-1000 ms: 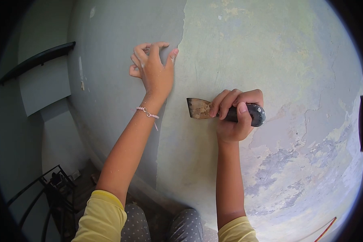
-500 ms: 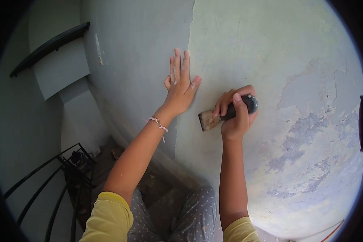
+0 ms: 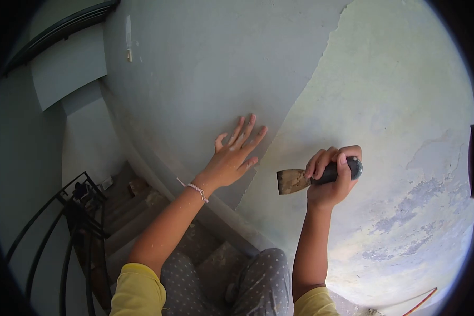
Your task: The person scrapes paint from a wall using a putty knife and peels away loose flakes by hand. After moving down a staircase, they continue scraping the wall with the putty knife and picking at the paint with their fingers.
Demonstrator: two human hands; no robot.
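Observation:
My right hand (image 3: 332, 176) is wrapped round the black handle of a putty knife (image 3: 294, 181). Its stained metal blade points left, close over the pale bare part of the wall (image 3: 374, 100). Fingers spread, my left hand (image 3: 235, 154) lies on the grey coating (image 3: 210, 63), its thumb near the jagged edge where the coating ends. Whitish dust marks the left fingers, and a braided bracelet (image 3: 199, 192) circles that wrist. The coating's edge runs diagonally between my two hands.
Below left, concrete stairs (image 3: 134, 216) descend beside a black metal railing (image 3: 68, 210). A dark handrail (image 3: 63, 34) runs along the upper left. Rough, peeling patches (image 3: 405, 210) mark the wall at right. A thin orange-red rod or cable (image 3: 421, 301) shows at lower right.
The view has tilted, so the coating's edge now slants. My left hand has shifted lower on the grey coating; my right hand with the putty knife sits lower and further right in view.

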